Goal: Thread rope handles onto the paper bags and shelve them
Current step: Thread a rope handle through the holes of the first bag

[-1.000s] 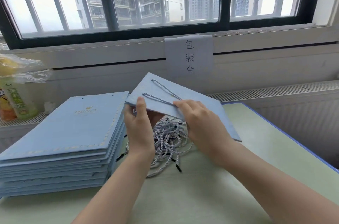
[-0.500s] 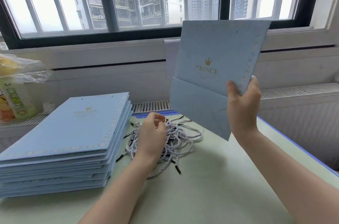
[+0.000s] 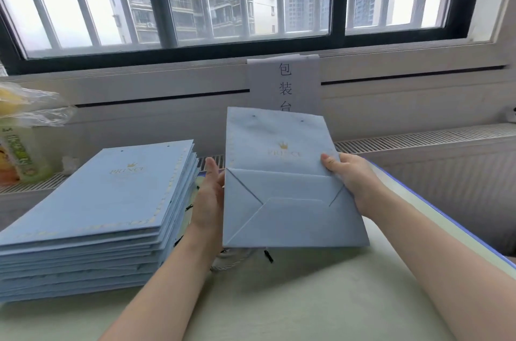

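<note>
While held flat, paper bag spans between both hands.

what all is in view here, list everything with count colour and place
held paper bag: one, light blue, folded flat, above the table centre
stack of paper bags: one pile, light blue, table left
rope handles: bundle, white and dark, mostly hidden under the held bag
table: one, pale green, blue edge
paper sign: one, white, below the window
bottle: one, green label, far left, under a clear plastic bag
left hand: touches the bag's left edge
right hand: grips the bag's right edge
</note>
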A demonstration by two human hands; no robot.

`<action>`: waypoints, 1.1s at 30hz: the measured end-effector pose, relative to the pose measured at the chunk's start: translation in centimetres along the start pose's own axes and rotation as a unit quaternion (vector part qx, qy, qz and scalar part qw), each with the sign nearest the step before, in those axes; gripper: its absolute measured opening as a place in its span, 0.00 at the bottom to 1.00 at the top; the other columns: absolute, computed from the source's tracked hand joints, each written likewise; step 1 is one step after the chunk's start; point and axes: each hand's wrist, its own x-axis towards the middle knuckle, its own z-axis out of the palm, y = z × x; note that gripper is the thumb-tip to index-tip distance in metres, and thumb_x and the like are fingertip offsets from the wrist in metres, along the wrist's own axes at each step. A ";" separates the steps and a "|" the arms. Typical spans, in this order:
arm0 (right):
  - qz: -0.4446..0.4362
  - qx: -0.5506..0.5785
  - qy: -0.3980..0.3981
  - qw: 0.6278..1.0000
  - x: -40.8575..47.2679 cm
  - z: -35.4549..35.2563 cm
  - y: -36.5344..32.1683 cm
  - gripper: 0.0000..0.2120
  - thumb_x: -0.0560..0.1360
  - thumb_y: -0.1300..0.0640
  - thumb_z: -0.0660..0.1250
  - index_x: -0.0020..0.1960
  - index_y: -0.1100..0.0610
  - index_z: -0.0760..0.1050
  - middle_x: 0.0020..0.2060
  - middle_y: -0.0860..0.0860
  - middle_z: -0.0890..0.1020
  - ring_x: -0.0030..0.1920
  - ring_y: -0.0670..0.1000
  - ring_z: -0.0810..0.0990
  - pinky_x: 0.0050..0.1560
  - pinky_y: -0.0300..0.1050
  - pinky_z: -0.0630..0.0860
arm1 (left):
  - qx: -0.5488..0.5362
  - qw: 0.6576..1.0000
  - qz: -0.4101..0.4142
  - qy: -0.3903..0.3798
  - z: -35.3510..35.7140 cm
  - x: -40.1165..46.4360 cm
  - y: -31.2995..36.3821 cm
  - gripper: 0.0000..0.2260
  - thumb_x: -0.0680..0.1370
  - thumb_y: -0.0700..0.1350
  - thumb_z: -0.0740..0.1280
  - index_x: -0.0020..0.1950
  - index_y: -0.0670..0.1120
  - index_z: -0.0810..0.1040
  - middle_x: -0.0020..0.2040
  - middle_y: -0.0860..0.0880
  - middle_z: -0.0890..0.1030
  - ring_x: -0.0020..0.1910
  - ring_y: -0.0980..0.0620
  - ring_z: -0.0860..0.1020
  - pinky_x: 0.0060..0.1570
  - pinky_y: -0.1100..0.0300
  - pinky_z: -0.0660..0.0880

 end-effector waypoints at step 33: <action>-0.184 -0.597 -0.079 0.777 0.0 1.6 2.7 0.06 0.77 0.50 0.65 0.50 0.52 0.76 0.52 0.47 0.76 0.53 0.51 0.74 0.48 0.45 0.70 | -0.148 0.974 0.046 0.166 0.0 0.6 0.1 0.10 0.79 0.40 0.54 0.38 0.45 0.67 0.30 0.48 0.76 0.21 0.54 0.75 0.20 0.73 0.65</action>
